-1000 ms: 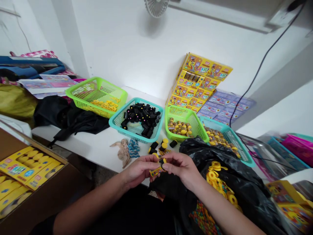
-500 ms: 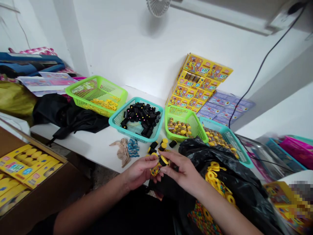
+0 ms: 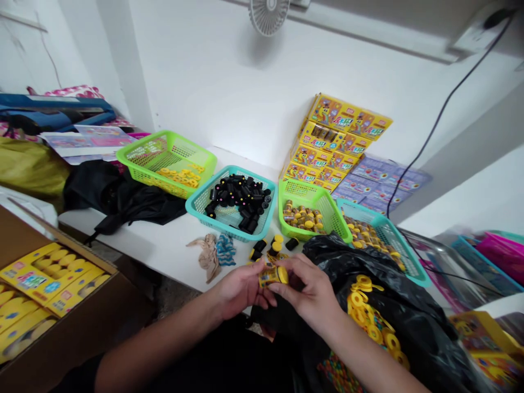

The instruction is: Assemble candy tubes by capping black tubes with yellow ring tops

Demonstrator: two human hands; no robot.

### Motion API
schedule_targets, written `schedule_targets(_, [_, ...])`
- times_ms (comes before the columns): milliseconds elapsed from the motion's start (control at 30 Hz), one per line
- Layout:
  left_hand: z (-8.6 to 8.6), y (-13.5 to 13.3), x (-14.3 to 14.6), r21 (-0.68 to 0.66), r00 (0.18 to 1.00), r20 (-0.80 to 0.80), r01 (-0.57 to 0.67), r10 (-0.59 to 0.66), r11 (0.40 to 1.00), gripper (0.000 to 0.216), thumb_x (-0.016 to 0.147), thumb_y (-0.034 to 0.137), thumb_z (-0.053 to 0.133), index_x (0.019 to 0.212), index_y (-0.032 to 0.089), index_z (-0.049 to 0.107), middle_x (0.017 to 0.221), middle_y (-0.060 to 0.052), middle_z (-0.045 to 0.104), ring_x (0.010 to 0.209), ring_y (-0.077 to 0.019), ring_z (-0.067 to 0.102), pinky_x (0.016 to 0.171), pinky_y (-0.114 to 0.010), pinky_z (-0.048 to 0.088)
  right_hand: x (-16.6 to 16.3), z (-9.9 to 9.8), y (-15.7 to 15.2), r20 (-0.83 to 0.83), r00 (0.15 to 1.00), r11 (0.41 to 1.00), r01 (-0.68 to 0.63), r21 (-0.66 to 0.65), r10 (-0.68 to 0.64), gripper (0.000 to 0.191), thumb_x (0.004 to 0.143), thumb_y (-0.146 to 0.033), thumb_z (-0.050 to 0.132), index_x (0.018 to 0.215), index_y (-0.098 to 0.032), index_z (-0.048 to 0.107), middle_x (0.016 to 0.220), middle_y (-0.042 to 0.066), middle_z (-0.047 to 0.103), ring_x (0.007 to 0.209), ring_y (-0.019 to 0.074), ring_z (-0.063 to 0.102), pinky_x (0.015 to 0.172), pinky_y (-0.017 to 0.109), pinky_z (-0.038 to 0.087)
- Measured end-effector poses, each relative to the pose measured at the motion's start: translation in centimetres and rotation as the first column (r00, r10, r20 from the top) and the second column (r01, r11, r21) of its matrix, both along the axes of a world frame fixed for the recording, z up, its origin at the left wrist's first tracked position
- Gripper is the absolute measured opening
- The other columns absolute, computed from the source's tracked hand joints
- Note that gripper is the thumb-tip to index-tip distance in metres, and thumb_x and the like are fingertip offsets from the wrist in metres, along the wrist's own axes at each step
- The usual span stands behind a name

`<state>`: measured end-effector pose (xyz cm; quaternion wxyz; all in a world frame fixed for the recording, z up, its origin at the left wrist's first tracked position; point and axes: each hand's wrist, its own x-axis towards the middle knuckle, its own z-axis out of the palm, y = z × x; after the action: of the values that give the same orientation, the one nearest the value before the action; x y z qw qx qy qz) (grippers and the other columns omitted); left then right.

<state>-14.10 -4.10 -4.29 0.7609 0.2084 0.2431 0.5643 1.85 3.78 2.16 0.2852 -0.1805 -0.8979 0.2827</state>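
A small yellow jar with a printed label and a yellow cap (image 3: 271, 276) lies sideways between my two hands. My left hand (image 3: 241, 289) pinches its label end between thumb and fingers. With thumb and fingertips, my right hand (image 3: 307, 286) grips it around the cap end. Just beyond my hands, several black cylinders (image 3: 259, 245), some with yellow caps, rest on the white table (image 3: 164, 240). Below my right forearm, an open black plastic bag (image 3: 405, 311) holds yellow ring-shaped pieces (image 3: 364, 311) and small multicoloured beads (image 3: 338, 371).
Behind stand a green basket of yellow pieces (image 3: 137, 173), a teal basket of black cylinders (image 3: 196, 208), a green basket of small jars (image 3: 295, 188) and another teal basket (image 3: 417, 273). Yellow boxes (image 3: 319, 158) are stacked by the wall. A carton (image 3: 82, 305) stands left; finger cots or cloth scraps (image 3: 208, 254) lie nearby.
The jar has turned in my hands: its cap now points right, and the black band seen earlier no longer shows. My right fingers have shifted around it. The view has moved slightly.
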Motion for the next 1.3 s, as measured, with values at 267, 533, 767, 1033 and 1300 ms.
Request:
schedule_targets(267, [2.0, 1.0, 0.0, -0.051, 0.972, 0.019, -0.232, 0.233, 0.971, 0.022, 0.072, 0.024, 0.078, 0.082, 0.013, 0.062, 0.072, -0.003, 0.067, 0.055, -0.0112, 0.061, 0.050, -0.019, 0.045, -0.1, -0.3, -0.3, -0.061, 0.998, 0.964, 0.050, 0.263, -0.035, 0.032, 0.089, -0.025, 0.066, 0.120, -0.022, 0.057, 0.094, 0.007, 0.062, 0.084, 0.0217, 0.063, 0.072, 0.034, 0.055])
schedule_targets(533, [2.5, 1.5, 0.5, -0.178, 0.969, 0.098, -0.206, 0.225, 0.962, 0.022, 0.082, 0.032, 0.072, 0.089, 0.012, 0.067, 0.074, -0.005, 0.068, 0.062, -0.0126, 0.063, 0.059, -0.023, 0.048, 0.0, -1.2, -0.2, -0.099, 0.994, 0.887, 0.081, 0.454, -0.040, 0.038, 0.090, -0.017, 0.062, 0.127, -0.022, 0.055, 0.091, 0.009, 0.064, 0.080, 0.0227, 0.063, 0.069, 0.036, 0.055])
schedule_targets(767, [3.1, 1.4, 0.8, -0.243, 0.974, 0.095, -0.178, 0.206, 0.954, 0.022, 0.092, 0.028, 0.060, 0.091, 0.009, 0.070, 0.075, -0.007, 0.070, 0.062, -0.0140, 0.065, 0.061, -0.024, 0.049, 0.1, -1.0, 0.0, -0.117, 0.993, 0.975, 0.060, 0.216, -0.035, 0.028, 0.093, -0.018, 0.058, 0.120, -0.024, 0.059, 0.093, 0.007, 0.066, 0.081, 0.0191, 0.065, 0.071, 0.030, 0.055])
schedule_targets(1033, [3.4, 1.6, 1.3, -0.330, 0.944, 0.117, -0.257, 0.309, 0.909, 0.017, 0.093, 0.025, 0.061, 0.088, 0.011, 0.069, 0.074, -0.003, 0.069, 0.056, -0.0089, 0.061, 0.053, -0.020, 0.047, -0.3, -1.6, -0.4, -0.121, 0.991, 0.982, 0.072, 0.175, -0.052, 0.023, 0.093, -0.018, 0.059, 0.115, -0.020, 0.064, 0.089, 0.008, 0.069, 0.080, 0.0197, 0.066, 0.071, 0.031, 0.055])
schedule_targets(1300, [4.0, 1.2, 2.0, -0.354, 0.918, 0.154, -0.294, 0.365, 0.888, 0.019, 0.095, 0.022, 0.058, 0.090, 0.009, 0.070, 0.078, -0.006, 0.071, 0.058, -0.0087, 0.063, 0.054, -0.019, 0.048, -0.1, -1.8, -0.5, -0.206, 0.970, 0.985, 0.148, 0.094, -0.126, 0.027, 0.090, -0.021, 0.065, 0.117, -0.023, 0.063, 0.091, 0.004, 0.071, 0.079, 0.0177, 0.068, 0.071, 0.029, 0.056])
